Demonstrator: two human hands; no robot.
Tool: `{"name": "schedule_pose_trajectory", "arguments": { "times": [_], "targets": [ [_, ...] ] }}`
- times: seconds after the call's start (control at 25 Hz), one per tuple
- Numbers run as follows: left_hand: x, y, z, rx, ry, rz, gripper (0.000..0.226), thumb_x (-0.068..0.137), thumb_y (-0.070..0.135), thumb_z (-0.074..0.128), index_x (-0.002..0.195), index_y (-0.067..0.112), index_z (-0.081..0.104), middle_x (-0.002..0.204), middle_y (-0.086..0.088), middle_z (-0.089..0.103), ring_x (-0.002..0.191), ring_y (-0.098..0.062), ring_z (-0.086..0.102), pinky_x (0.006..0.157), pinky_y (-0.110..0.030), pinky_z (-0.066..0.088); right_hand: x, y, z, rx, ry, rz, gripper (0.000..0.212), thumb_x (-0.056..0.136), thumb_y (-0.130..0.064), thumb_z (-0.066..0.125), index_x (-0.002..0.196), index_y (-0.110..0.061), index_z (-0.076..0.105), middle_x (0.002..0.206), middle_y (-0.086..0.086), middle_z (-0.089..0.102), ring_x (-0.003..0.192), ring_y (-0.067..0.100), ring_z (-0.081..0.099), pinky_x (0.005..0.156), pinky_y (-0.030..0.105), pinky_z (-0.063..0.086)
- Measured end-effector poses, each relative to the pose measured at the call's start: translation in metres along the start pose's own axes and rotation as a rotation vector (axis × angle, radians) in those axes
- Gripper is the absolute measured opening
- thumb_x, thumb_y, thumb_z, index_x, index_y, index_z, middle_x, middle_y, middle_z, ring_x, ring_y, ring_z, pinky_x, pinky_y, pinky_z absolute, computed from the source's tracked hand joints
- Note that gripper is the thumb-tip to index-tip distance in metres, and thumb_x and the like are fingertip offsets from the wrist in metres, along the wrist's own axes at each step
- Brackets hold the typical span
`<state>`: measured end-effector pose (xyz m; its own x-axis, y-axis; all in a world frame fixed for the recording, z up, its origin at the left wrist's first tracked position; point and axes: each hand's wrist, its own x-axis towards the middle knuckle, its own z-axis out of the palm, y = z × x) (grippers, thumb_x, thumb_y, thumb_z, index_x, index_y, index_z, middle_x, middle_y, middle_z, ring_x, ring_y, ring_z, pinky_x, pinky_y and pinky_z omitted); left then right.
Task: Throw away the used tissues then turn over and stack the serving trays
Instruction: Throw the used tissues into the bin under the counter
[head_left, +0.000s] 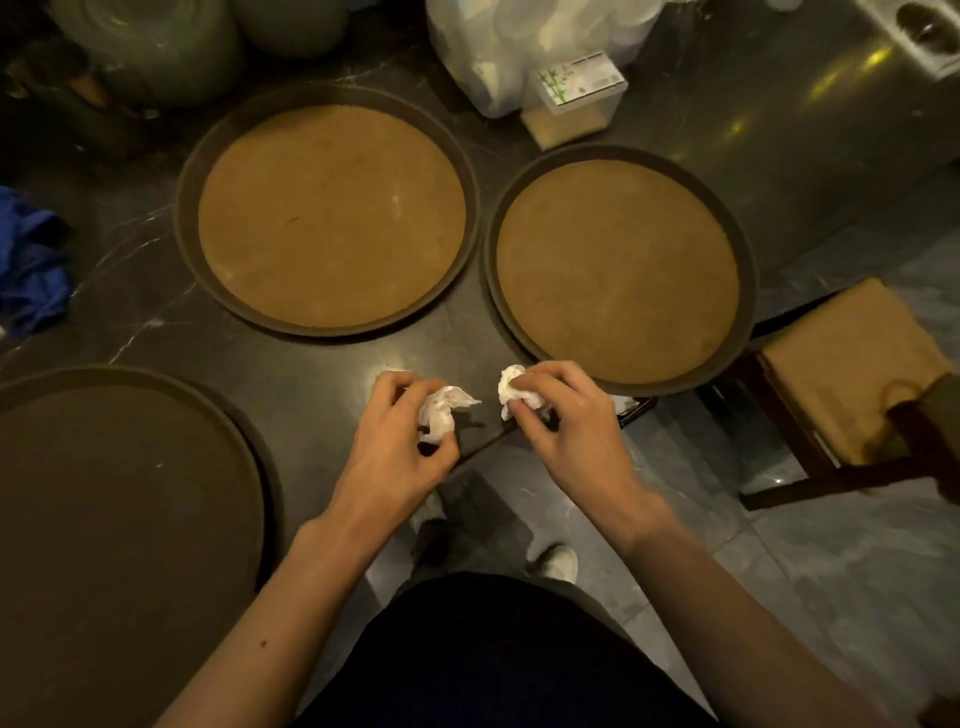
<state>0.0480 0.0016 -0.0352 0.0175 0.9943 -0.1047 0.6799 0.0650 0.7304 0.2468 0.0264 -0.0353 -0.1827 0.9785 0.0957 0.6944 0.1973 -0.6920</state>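
Observation:
Three round serving trays lie face up on the dark counter: one at the back middle (332, 213), one at the right (618, 270) and a darker one at the near left (119, 499). Each has a brown cork-like inside and a dark rim. My left hand (400, 431) grips a crumpled white tissue (441, 410) near the counter's front edge. My right hand (561, 415) grips another crumpled white tissue (511, 389), just in front of the right tray. Both hands hover close together, the tissues a little apart.
A blue cloth (31, 260) lies at the far left. At the back stand a clear toothpick box (576, 98), a white plastic bag (498, 47) and large jars (156, 47). A wooden stool with a tan cushion (841, 364) stands to the right on the floor.

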Motion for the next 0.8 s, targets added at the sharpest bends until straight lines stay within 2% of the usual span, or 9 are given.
{"name": "schedule_pose_trajectory", "arguments": {
  "times": [0.08, 0.16, 0.2, 0.32, 0.4, 0.48, 0.6, 0.72, 0.8],
  "targets": [
    [-0.005, 0.024, 0.017, -0.019, -0.021, 0.062, 0.043, 0.081, 0.013, 0.072, 0.123, 0.014, 0.063, 0.112, 0.004, 0.044, 0.091, 0.003, 0.046, 0.082, -0.002, 0.044, -0.017, 0.014, -0.023, -0.005, 0.080, 0.007, 0.017, 0.084, -0.006, 0.072, 0.101, -0.006, 0.070, 0.105, 0.006, 0.062, 0.094, 0.009, 0.057, 0.082, 0.003, 0.036],
    [-0.015, 0.054, 0.043, -0.038, -0.030, 0.103, 0.039, 0.085, 0.014, 0.071, 0.123, 0.015, 0.063, 0.111, 0.004, 0.047, 0.095, -0.001, 0.052, 0.085, -0.012, 0.049, -0.040, 0.034, -0.050, -0.010, 0.152, 0.026, 0.018, 0.084, -0.005, 0.072, 0.101, -0.005, 0.070, 0.106, 0.007, 0.061, 0.095, 0.008, 0.055, 0.083, 0.002, 0.035],
    [-0.021, 0.068, 0.058, -0.036, -0.025, 0.115, 0.038, 0.086, 0.015, 0.072, 0.123, 0.015, 0.064, 0.111, 0.004, 0.048, 0.097, -0.005, 0.054, 0.085, -0.014, 0.049, -0.052, 0.045, -0.063, -0.004, 0.171, 0.038, 0.018, 0.084, -0.006, 0.072, 0.102, -0.005, 0.070, 0.106, 0.007, 0.061, 0.096, 0.008, 0.055, 0.083, 0.004, 0.036],
    [-0.042, 0.118, 0.113, 0.034, -0.037, 0.166, 0.040, 0.085, 0.018, 0.074, 0.124, 0.014, 0.064, 0.115, 0.002, 0.052, 0.098, -0.006, 0.052, 0.078, -0.002, 0.040, -0.097, 0.085, -0.108, 0.022, 0.217, 0.080, 0.019, 0.085, -0.010, 0.071, 0.103, -0.008, 0.070, 0.107, 0.004, 0.060, 0.098, 0.013, 0.058, 0.085, 0.017, 0.044],
    [-0.056, 0.149, 0.150, 0.078, -0.062, 0.194, 0.040, 0.085, 0.020, 0.074, 0.123, 0.016, 0.064, 0.118, 0.001, 0.056, 0.102, -0.007, 0.053, 0.081, -0.004, 0.038, -0.129, 0.115, -0.137, 0.035, 0.252, 0.101, 0.019, 0.086, -0.011, 0.071, 0.104, -0.010, 0.069, 0.109, 0.003, 0.059, 0.098, 0.014, 0.058, 0.084, 0.020, 0.046],
    [-0.070, 0.177, 0.183, 0.101, -0.059, 0.213, 0.039, 0.085, 0.021, 0.075, 0.123, 0.017, 0.065, 0.119, 0.002, 0.058, 0.103, -0.007, 0.053, 0.084, -0.006, 0.037, -0.161, 0.142, -0.164, 0.054, 0.284, 0.116, 0.019, 0.085, -0.010, 0.071, 0.104, -0.011, 0.069, 0.109, 0.003, 0.059, 0.100, 0.012, 0.058, 0.086, 0.015, 0.043],
    [-0.092, 0.217, 0.222, 0.067, -0.073, 0.209, 0.040, 0.085, 0.021, 0.075, 0.123, 0.015, 0.065, 0.116, 0.006, 0.055, 0.103, -0.002, 0.049, 0.080, 0.003, 0.037, -0.204, 0.178, -0.203, 0.053, 0.327, 0.167, 0.020, 0.084, -0.007, 0.072, 0.103, -0.011, 0.069, 0.108, 0.004, 0.059, 0.100, 0.008, 0.056, 0.087, 0.009, 0.038],
    [-0.110, 0.241, 0.248, 0.026, -0.094, 0.200, 0.047, 0.085, 0.023, 0.075, 0.130, 0.020, 0.060, 0.116, 0.013, 0.049, 0.104, 0.002, 0.052, 0.086, -0.009, 0.048, -0.229, 0.197, -0.225, 0.061, 0.359, 0.211, 0.020, 0.084, -0.007, 0.072, 0.103, -0.011, 0.069, 0.108, 0.003, 0.059, 0.097, 0.001, 0.051, 0.086, 0.004, 0.035],
    [-0.116, 0.248, 0.261, 0.015, -0.113, 0.203, 0.050, 0.086, 0.023, 0.074, 0.133, 0.027, 0.057, 0.116, 0.015, 0.047, 0.100, 0.009, 0.051, 0.084, -0.008, 0.048, -0.234, 0.206, -0.234, 0.065, 0.375, 0.221, 0.019, 0.084, -0.007, 0.072, 0.102, -0.010, 0.070, 0.108, 0.004, 0.059, 0.096, -0.001, 0.049, 0.085, 0.003, 0.034]
  ]
}}
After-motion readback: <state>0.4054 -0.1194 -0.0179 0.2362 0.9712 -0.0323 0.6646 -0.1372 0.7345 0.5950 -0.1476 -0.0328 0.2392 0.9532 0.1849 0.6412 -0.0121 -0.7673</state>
